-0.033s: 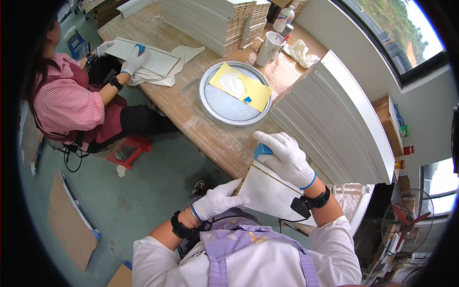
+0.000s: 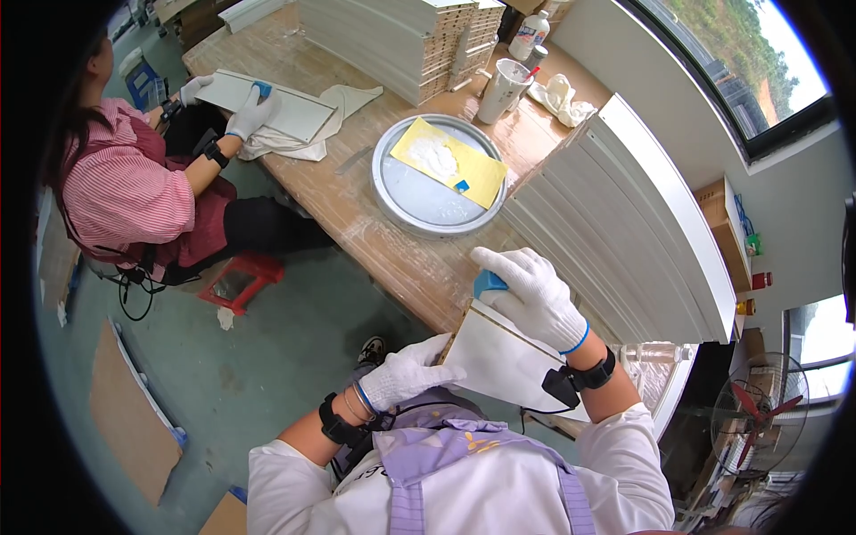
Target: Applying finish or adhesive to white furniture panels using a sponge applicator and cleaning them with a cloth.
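Observation:
A white panel (image 2: 508, 352) with a raw, brownish edge lies tilted in front of me at the table's near edge. My left hand (image 2: 410, 373), in a white knit glove, is closed on its left end, thumb over the top face. My right hand (image 2: 532, 294), gloved the same way, grips a small blue block (image 2: 489, 282) at the panel's far corner, with the index finger stretched out above it. The underside of the block is hidden. Beyond the hands, a round grey lid or tub (image 2: 392, 192) carries a yellow sheet (image 2: 483, 176) with white powder and a small blue piece.
Stacked white panels (image 2: 624, 223) fill the right side; another stack (image 2: 383, 45) stands at the back. Nearby are a cup (image 2: 502, 92), a white bottle (image 2: 530, 36) and a crumpled cloth (image 2: 560, 98). At left, a seated co-worker (image 2: 134, 178) holds another white panel (image 2: 303, 116) and a blue block.

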Tool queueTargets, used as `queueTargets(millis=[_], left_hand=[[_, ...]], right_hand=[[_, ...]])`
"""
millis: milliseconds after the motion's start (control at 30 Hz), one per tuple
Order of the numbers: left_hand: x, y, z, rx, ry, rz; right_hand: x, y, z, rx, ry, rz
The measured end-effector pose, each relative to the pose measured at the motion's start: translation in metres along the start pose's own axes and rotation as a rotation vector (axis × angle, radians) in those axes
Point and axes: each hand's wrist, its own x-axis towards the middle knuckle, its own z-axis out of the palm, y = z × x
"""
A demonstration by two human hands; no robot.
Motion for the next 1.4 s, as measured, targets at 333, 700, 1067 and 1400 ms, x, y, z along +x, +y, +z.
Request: queueTargets(millis=[333,700,1067,1400], left_hand=[[0.000,0.002,0.001,-0.020,-0.017,-0.011],[0.000,0.003,0.001,-0.004,-0.021,-0.012],[-0.002,0.005,0.004,0.028,0.003,0.008],[0.000,0.007,0.004,0.093,0.059,0.014]], right_hand=[[0.004,-0.008,-0.003,-0.003,-0.048,0.017],[0.014,-0.011,-0.003,-0.129,-0.025,-0.091],[0.005,-0.010,-0.002,-0.094,0.033,-0.099],[-0.002,-0.003,0.002,-0.135,0.073,-0.082]])
